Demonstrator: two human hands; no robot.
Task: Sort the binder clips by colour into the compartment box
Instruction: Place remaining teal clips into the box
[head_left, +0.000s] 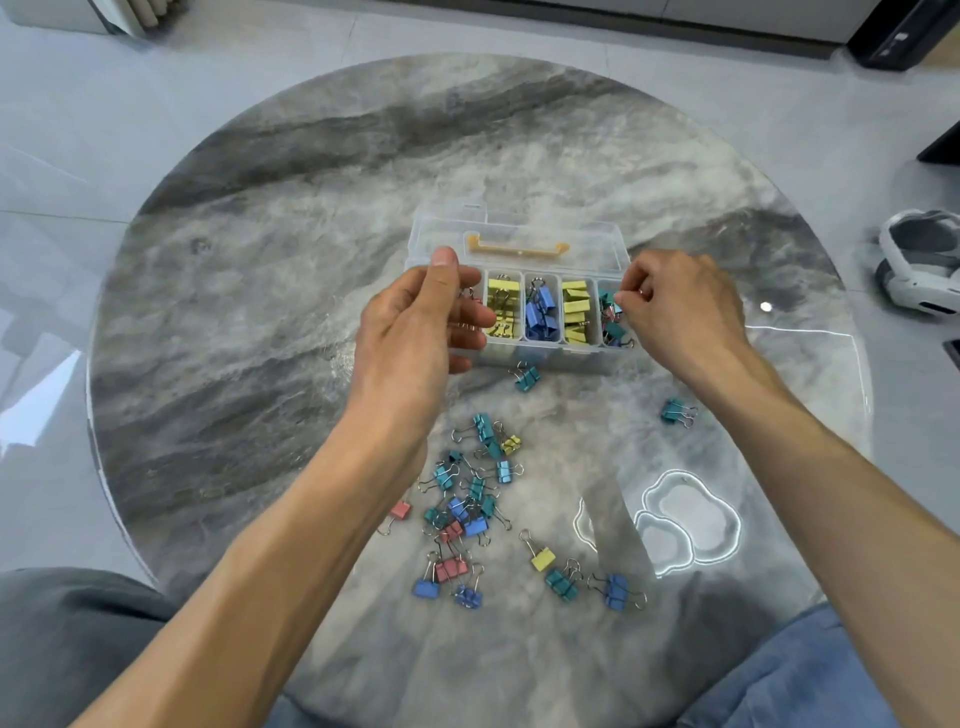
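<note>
A clear compartment box (519, 228) stands open on the round table, its lid tipped back, with a yellow handle (517, 248). Two compartments hold yellow clips (503, 306), and one between them holds blue clips (541, 312). The rightmost compartment holds mixed teal, pink and blue clips (613, 330). My left hand (415, 332) covers the leftmost compartment and pinches a pink binder clip (470, 299), which is mostly hidden. My right hand (680, 306) pinches a teal binder clip (618, 297) above the rightmost compartment. Several loose clips (467, 499) lie nearer to me.
One teal clip (527, 378) lies just in front of the box and another (678, 412) to the right under my right forearm. The marbled glass-topped table (260, 312) ends close to my knees. A white device (919, 260) sits on the floor at right.
</note>
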